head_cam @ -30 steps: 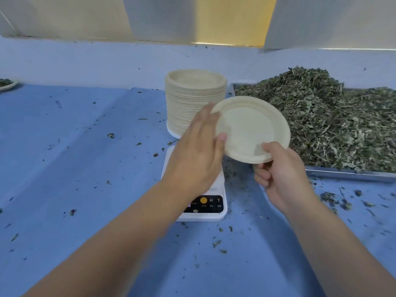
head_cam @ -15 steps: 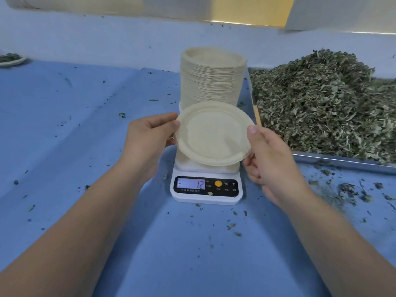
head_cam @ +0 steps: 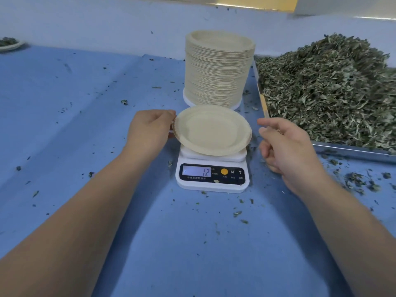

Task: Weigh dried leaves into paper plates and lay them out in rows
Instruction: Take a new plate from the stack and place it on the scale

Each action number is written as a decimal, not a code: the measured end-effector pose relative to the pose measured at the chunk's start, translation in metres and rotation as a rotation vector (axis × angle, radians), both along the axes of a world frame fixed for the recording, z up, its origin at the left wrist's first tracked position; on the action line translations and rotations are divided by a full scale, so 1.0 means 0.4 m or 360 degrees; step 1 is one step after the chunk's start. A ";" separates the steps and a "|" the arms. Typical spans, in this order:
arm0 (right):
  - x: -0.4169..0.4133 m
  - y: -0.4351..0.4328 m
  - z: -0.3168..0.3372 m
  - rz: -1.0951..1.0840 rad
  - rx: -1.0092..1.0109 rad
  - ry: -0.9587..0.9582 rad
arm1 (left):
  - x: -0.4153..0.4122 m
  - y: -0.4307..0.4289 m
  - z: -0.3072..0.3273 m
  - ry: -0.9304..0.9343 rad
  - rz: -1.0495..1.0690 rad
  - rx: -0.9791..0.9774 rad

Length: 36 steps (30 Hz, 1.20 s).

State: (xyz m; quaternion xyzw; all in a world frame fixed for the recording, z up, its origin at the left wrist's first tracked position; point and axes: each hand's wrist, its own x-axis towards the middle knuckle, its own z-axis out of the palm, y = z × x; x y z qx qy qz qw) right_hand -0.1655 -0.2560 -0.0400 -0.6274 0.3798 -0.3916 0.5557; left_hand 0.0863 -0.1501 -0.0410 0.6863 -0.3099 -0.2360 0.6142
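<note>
**Pinching a paper plate [head_cam: 211,129] at the scale [head_cam: 212,179], one hand on and one hand off**

The left hand [head_cam: 150,129] has the paper plate by its left rim, thumb on top and fingertips tucked underneath: a firm pinch. The plate is bare inside, not a leaf in it, and it sits tilted over the white platform of the scale with its near rim low against the platform. Whether it rests its full weight there, I cannot tell.

Over on the other side, the right hand [head_cam: 287,144] hangs just beside the plate's right rim and apart from it. Its fingers are loosely curled around nothing, so that grip is released.

Down at the front of the scale the lit display reads 12 with a minus sign, beside an orange button and the letters M and T. A leaf crumb lies on the panel.

Directly behind the scale stands the tall stack of plates [head_cam: 218,71], upright on a white base. To its right, the dried leaves [head_cam: 327,93] are heaped high in a metal tray [head_cam: 353,150], whose near edge runs just past the right hand.

Everything sits on a blue cloth [head_cam: 85,125] flecked with leaf crumbs, thickest around the tray's near corner. Far off at the left edge, a small plate [head_cam: 9,45] with leaves in it sits well apart from the rest.
</note>
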 end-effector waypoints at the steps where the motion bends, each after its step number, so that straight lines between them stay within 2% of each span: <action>1: 0.000 0.003 -0.001 -0.0024 -0.0086 0.0016 | -0.001 0.000 -0.001 -0.0014 0.0053 0.0000; 3: -0.002 0.007 -0.004 -0.0141 -0.0373 0.0128 | -0.006 0.000 0.004 0.0096 0.0080 -0.0043; 6: -0.012 0.006 -0.010 -0.0343 -0.0855 0.0401 | -0.020 -0.006 0.005 0.0398 -0.0147 -0.0083; 10: -0.016 0.008 0.001 -0.0436 -0.1016 0.0612 | -0.033 -0.018 -0.014 0.0347 -0.0346 0.0038; 15: -0.013 0.005 0.007 -0.0492 -0.1225 0.1085 | -0.029 -0.011 -0.008 0.0328 -0.0425 0.0038; 18: -0.015 0.001 0.012 -0.0584 -0.1223 0.1240 | -0.031 -0.008 -0.007 0.0389 -0.0442 -0.0012; 23: -0.017 -0.012 -0.011 -0.0481 -0.1174 0.1581 | -0.023 -0.020 -0.014 0.0545 -0.0387 -0.0116; 31: 0.001 -0.055 0.024 -0.0507 -0.1193 0.1551 | -0.028 -0.007 -0.003 0.0725 -0.0316 -0.0250; 33: 0.010 -0.094 0.042 -0.0421 -0.1099 0.1704 | -0.027 -0.008 -0.005 0.0733 -0.0289 -0.0266; 36: 0.018 -0.134 0.054 -0.0164 -0.0769 0.1973 | -0.028 -0.006 -0.009 0.0708 -0.0299 -0.0263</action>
